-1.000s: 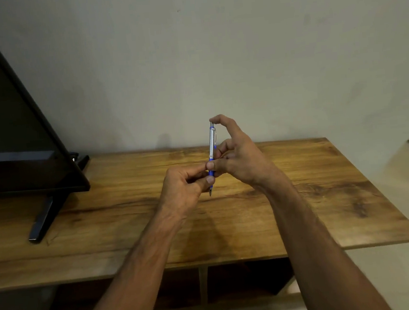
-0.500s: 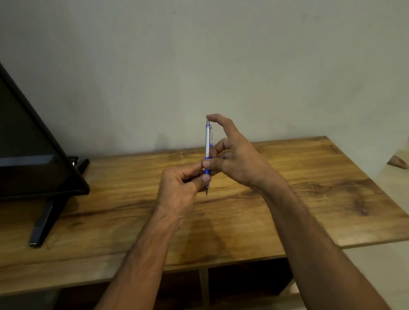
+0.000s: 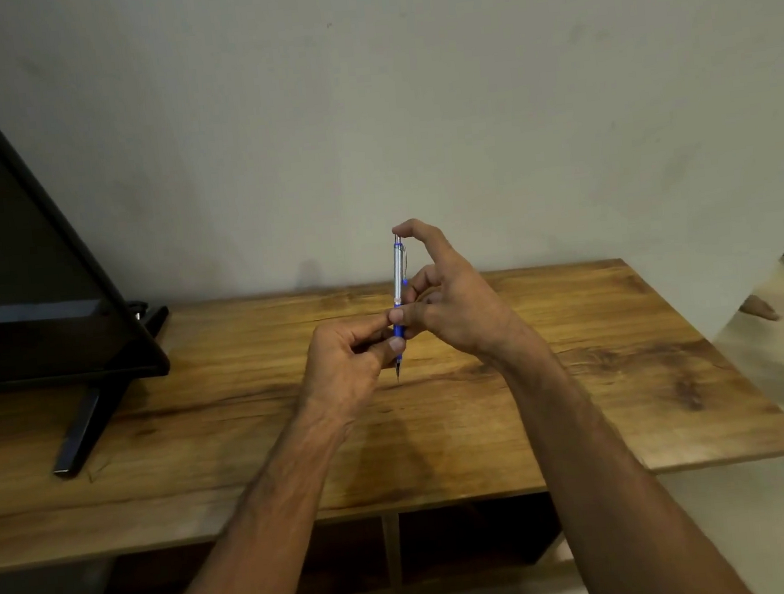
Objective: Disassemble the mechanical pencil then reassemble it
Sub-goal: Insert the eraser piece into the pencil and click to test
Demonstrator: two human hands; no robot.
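Note:
A mechanical pencil (image 3: 397, 272) with a silver barrel, a metal clip and a blue grip stands upright above the wooden table (image 3: 558, 400), its dark tip pointing down. My left hand (image 3: 348, 363) pinches the blue grip section between thumb and fingers. My right hand (image 3: 452, 300) holds the pencil just above the grip with thumb and middle finger, while its index finger curls over and rests on the pencil's top end. The lower part of the grip is hidden by my fingers.
A black flat screen (image 3: 18, 265) on a slanted stand foot (image 3: 82, 432) occupies the table's left side. A plain wall rises behind the table. Open shelves lie under the tabletop. At the far right, over a pale floor, a person's foot (image 3: 760, 309) shows.
Both hands and the pencil have shifted slightly left and up in view. The grips look unchanged. A foot has appeared at the right edge.

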